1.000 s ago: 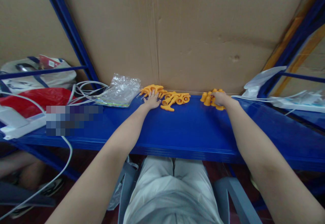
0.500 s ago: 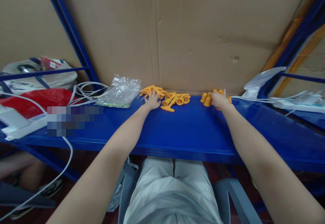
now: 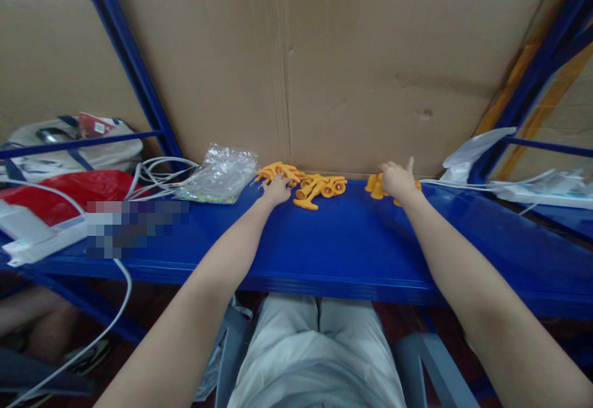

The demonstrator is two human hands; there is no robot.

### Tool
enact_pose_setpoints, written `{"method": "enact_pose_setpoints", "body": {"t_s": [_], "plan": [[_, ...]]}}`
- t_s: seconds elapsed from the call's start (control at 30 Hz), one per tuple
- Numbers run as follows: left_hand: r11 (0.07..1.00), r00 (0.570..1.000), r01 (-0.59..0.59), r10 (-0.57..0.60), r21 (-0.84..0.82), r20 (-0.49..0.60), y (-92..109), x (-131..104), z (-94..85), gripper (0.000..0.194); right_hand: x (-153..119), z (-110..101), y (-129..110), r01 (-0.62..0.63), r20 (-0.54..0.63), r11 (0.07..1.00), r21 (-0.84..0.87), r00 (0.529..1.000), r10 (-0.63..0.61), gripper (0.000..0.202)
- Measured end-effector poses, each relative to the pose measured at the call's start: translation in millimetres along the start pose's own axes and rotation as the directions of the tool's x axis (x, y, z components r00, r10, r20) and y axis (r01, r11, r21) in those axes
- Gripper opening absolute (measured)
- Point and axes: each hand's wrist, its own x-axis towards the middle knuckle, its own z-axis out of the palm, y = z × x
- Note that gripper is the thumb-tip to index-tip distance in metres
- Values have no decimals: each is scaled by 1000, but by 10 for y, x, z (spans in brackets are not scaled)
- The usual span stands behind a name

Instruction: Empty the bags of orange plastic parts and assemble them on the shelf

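Note:
My left hand [image 3: 277, 191] rests with curled fingers on a pile of orange corkscrew handles [image 3: 288, 171]; a handle appears to be under its fingers. Thin metal spirals poke out at that pile's left side. Just right of this hand lie several orange corkscrews [image 3: 323, 186] with bell-shaped bodies, one T-shaped handle pointing toward me. Farther right, my right hand [image 3: 399, 181] is over a group of orange bell-shaped pieces [image 3: 376, 189], its fingers bent and the outer finger sticking up. Its fingertips are hidden, so whatever they hold does not show.
The blue table [image 3: 333, 241] meets an upright cardboard sheet [image 3: 352, 87] at the back. A clear plastic bag [image 3: 222, 170], white cables, a red bag [image 3: 83, 192] and a white power strip [image 3: 46, 244] lie left. More cables run right. A person's leg shows lower left.
My right hand has risen slightly off the bell-shaped pieces, uncovering those on the left. My left hand's fingers have drawn together on the pile. The view has tilted up a little.

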Motion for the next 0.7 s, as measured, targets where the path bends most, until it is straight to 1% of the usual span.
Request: {"method": "enact_pose_setpoints", "body": {"t_s": [0.17, 0.3, 0.4, 0.5, 0.57, 0.63, 0.7], "plan": [[996, 998, -18, 14, 87, 55, 34, -23, -21, 54, 29, 18, -51, 15, -32, 1000, 3, 999, -15, 43], [997, 997, 7, -13, 78, 77, 114, -21, -38, 62, 25, 18, -75, 30, -44, 999, 22, 999, -29, 43], [997, 998, 35, -38, 65, 44, 156, 46, -70, 61, 5, -5, -99, 28, -32, 999, 32, 999, -27, 44], [998, 999, 29, -27, 52, -40, 177, 168, -133, 54, -14, -41, -131, 26, -18, 999, 31, 1000, -25, 43], [999, 995, 47, -46, 18, -84, 191, 255, -183, 53, -24, -63, -153, 30, -8, 999, 26, 1000, -30, 42], [996, 993, 83, -84, -9, -87, 207, 330, -223, 56, -32, -78, -176, 36, 0, 999, 23, 999, -36, 42], [995, 993, 104, -104, -11, -63, 219, 383, -235, 58, -37, -82, -198, 47, -2, 999, 27, 999, -47, 43]]}}
